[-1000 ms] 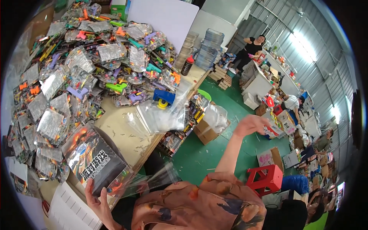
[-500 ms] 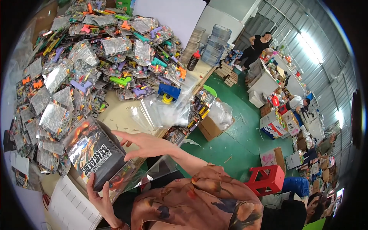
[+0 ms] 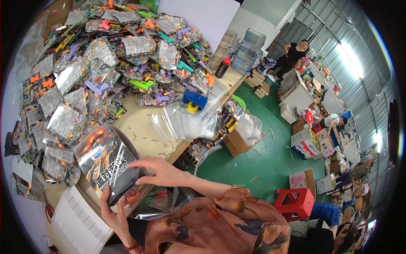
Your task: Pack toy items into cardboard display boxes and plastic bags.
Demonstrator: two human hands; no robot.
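A black printed display box point(image 3: 103, 158) with fiery artwork leans at the table's near left edge, its dark side facing me. My left hand point(image 3: 116, 218) grips its lower corner, thumb and fingers on either side. My right hand point(image 3: 158, 171) lies over the box's right edge, fingers bent against it; some fingertips are hidden. Beneath my right forearm hangs a clear plastic bag point(image 3: 165, 205), with colourful items partly visible behind it. Beyond the box rises a large heap of blister-packed toys point(image 3: 137, 46) in purple, orange and green.
Clear bags point(image 3: 182, 122) lie on the table point(image 3: 139, 122) beside a blue tape dispenser point(image 3: 194, 100). White printed sheets point(image 3: 78, 224) are at lower left. A bottle point(image 3: 223, 67) stands at the far edge. On the green floor are an open carton point(image 3: 237, 142) and a red stool point(image 3: 296, 204). People work farther off.
My right hand has come down from above the box onto its right edge. The left hand still holds the lower corner. The view has shifted slightly.
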